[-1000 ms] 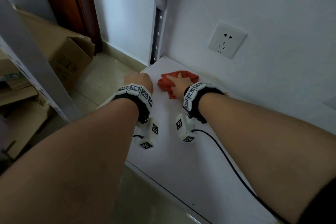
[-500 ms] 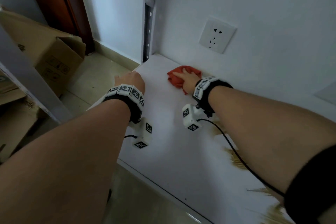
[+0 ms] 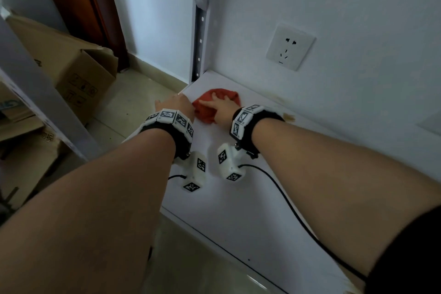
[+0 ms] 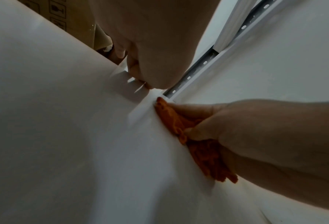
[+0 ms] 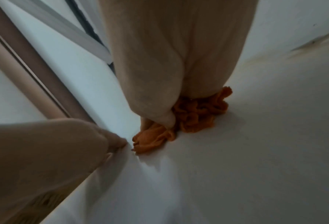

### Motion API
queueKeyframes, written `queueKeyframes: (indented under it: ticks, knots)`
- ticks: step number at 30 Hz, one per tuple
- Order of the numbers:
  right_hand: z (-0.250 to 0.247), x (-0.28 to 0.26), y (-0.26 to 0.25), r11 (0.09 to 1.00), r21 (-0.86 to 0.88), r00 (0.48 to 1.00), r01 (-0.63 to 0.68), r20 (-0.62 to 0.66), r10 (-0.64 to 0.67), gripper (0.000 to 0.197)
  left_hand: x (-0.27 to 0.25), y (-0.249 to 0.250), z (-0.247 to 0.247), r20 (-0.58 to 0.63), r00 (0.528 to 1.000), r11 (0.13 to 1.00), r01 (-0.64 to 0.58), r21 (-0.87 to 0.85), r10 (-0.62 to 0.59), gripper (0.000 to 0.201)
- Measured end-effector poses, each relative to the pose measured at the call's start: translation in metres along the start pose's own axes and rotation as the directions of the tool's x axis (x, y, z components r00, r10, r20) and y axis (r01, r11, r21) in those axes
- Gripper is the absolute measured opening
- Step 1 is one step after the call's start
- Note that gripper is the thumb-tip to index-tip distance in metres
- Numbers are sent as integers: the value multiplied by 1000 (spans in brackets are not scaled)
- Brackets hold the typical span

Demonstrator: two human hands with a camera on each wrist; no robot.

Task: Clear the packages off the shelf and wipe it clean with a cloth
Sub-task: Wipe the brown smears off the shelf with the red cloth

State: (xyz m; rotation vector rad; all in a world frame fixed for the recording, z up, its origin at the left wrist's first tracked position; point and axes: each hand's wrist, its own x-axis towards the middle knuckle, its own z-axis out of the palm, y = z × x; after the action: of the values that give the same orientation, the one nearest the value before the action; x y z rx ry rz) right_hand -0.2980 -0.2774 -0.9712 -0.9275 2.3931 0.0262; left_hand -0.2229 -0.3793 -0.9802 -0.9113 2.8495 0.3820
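An orange-red cloth [image 3: 206, 113] lies bunched near the far left corner of the white shelf [image 3: 238, 217]. My right hand [image 3: 223, 107] presses down on it, fingers stretched flat across the top; the left wrist view shows the cloth [image 4: 207, 159] squashed under that palm [image 4: 265, 136]. My left hand [image 3: 176, 105] sits at the shelf's left edge, right beside the cloth. Its thumb tip [image 4: 146, 86] rests on the top and its fingers curl over the side. No package is on the part of the shelf in view.
The wall behind carries a socket [image 3: 290, 46]. A perforated metal upright [image 3: 199, 38] stands at the back left corner. Cardboard boxes [image 3: 81, 79] sit on the floor to the left. A yellowish mark [image 3: 288, 117] runs along the shelf's back edge.
My right hand has swept the cloth along the back of the shelf, a little to the right and then left again, up against my left hand. The left hand has stayed at the edge.
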Motion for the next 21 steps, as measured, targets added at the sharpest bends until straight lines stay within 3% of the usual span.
queueKeyframes:
  ticks: [4, 13, 17, 21]
  knots:
    - [15, -16, 17, 998, 9, 998, 59, -16, -59, 66, -2, 2, 1, -9, 1000, 1000, -5, 10, 5, 36]
    - [17, -22, 95, 975, 162, 982, -152, -88, 167, 69, -6, -5, 1, -19, 1000, 1000, -10, 0, 10, 41]
    - [5, -30, 87, 959, 128, 956, -255, -114, 269, 64, -2, -3, 1, -45, 999, 1000, -11, -8, 11, 32]
    - [0, -18, 56, 980, 116, 976, -161, -126, 175, 61, -1, -3, -1, -47, 999, 1000, -23, 7, 24, 28]
